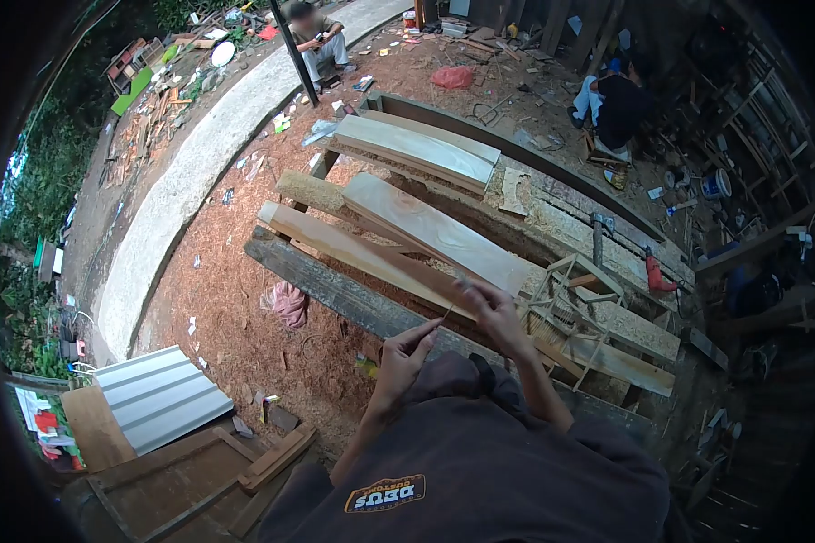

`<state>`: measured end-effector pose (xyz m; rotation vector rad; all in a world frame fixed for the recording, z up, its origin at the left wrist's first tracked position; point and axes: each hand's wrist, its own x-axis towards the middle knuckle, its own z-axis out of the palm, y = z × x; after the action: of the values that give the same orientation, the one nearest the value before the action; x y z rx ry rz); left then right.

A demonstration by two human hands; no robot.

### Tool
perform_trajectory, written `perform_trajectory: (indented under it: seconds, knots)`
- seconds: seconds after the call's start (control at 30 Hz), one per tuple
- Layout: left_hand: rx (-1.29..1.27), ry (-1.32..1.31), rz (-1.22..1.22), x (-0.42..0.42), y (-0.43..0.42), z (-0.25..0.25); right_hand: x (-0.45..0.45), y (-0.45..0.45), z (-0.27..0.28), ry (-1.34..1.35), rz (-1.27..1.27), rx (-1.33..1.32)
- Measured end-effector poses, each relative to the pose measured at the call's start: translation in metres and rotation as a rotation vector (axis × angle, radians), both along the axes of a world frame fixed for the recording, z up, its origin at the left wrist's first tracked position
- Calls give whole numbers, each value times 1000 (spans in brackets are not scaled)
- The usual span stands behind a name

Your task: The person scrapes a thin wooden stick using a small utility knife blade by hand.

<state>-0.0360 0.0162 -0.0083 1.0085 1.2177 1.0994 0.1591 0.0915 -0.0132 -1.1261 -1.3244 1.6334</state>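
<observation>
My left hand (407, 357) is pinched, thumb against fingers, on a thin stick-like piece (448, 311) that points up toward the other hand. My right hand (498, 317) is just beyond it to the right, its fingers curled together. Something small and pale shows at its fingertips, too blurred to name. Both hands are above the near edge of a plank workbench (335, 294). Beneath and beyond them lie a long narrow board (353, 249) and a wide pale board (435, 226). A slatted wooden frame (570, 303) rests right of my right hand.
More planed boards (417, 149) lie on the bench's far side. A hammer (598, 237) and a red-handled tool (656, 271) are at its right. Wood shavings (217, 299) cover the ground. One person (317, 45) sits at the back; another (616, 104) crouches at the right.
</observation>
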Motion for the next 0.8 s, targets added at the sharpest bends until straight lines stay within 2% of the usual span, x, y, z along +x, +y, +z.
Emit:
perform_trajectory:
  seconds: [0.03, 0.17, 0.27, 0.3, 0.4, 0.43, 0.53, 0.57, 0.67, 0.8]
  knots:
    - [10, 11, -13, 0, 1, -1, 1, 4, -4, 49, -102, -73]
    - [-55, -50, -13, 0, 2, -8, -12, -9, -11, -48, 224, 209]
    - [-31, -83, -12, 3, 9, -7, -9, -1, 4, 11, -77, -22]
    - [-25, -71, -22, 3, 11, -7, -3, 3, 4, 212, -104, -142]
    - [-73, -165, -26, 4, 11, -7, 1, -4, 9, 461, 192, -282]
    - [-99, -220, -28, 5, 12, -7, 1, -3, 8, 403, 269, -304]
    - [-157, -135, -114, 3, 15, -10, 6, 0, 10, 216, 51, -135]
    - [-166, -117, -135, 2, 15, -10, 11, 3, 8, 307, -46, -176]
    - [-118, -96, -168, -5, 15, -9, 24, 12, 14, 417, -111, -124]
    - [-73, -83, -186, -14, 10, -10, 9, -5, 14, 165, 9, -92]
